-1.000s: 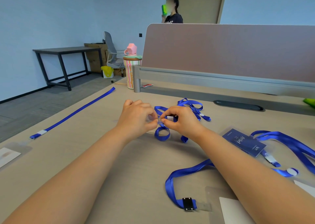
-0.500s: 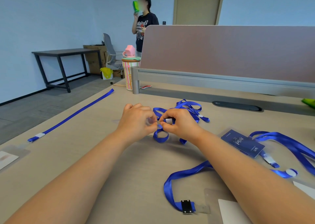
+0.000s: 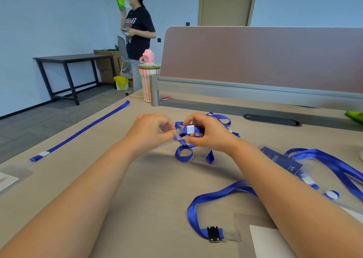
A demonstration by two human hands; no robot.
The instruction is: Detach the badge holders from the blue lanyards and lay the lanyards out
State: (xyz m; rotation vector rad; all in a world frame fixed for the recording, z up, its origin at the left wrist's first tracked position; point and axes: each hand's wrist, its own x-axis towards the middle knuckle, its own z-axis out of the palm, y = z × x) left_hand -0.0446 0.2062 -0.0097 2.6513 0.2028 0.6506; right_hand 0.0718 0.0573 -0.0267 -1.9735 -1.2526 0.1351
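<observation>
At the desk's middle, my left hand (image 3: 151,131) pinches a clear badge holder (image 3: 177,135) by its strap end. My right hand (image 3: 208,133) grips the white clip of a tangled blue lanyard (image 3: 184,152) just beside it, its loops hanging onto the desk. A straightened blue lanyard (image 3: 82,130) lies along the left edge. Another lanyard (image 3: 212,197) with a black clip and clear holder (image 3: 261,238) lies near me. At the right, a lanyard (image 3: 330,163) stays joined to a dark blue badge (image 3: 282,160).
A clear holder with a card (image 3: 7,177) lies at the left edge. A striped cup with a pink lid (image 3: 148,80) stands by the divider panel (image 3: 255,61). A person (image 3: 137,31) stands beyond the desk. A black cable slot (image 3: 271,119) sits behind the lanyards.
My hands have lifted slightly and drawn a little apart, so the white clip and the clear strap now show between them. The person in the background has stepped left.
</observation>
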